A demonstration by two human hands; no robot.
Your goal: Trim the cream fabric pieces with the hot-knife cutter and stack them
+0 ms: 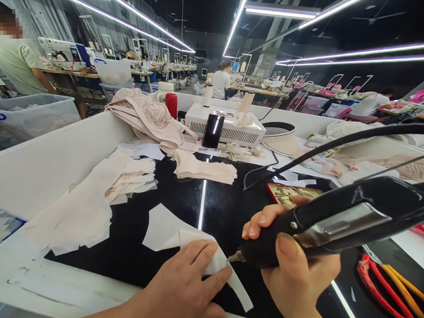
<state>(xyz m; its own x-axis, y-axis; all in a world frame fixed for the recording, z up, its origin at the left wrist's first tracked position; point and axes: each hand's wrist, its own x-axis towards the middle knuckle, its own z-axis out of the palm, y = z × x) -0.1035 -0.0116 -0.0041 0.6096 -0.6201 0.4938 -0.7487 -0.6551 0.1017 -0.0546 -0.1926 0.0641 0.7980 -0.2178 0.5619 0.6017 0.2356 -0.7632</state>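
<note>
My left hand [185,285] lies on a pale cloth piece [162,228], pressing it to the glossy black work surface [131,240] with its fingers stretched out and apart. Part of the cloth is folded over, and a narrow end sticks out to the right of the hand. My right hand [299,272] is wrapped round a black corded hand tool [339,226] with a silver lever. The tool's narrow metal tip meets the cloth edge beside my left fingertips. Layered beige cloth pieces [84,205] lie to the left, and a smaller stack [201,168] lies beyond.
Red-handled and orange-handled cutting tools [383,283] lie at right, near a tin of small metal parts [291,192]. Behind stand a phone [213,131], a white vented box [228,123] and beige bra pieces [148,112]. The tool's cable [336,144] arches over the right side.
</note>
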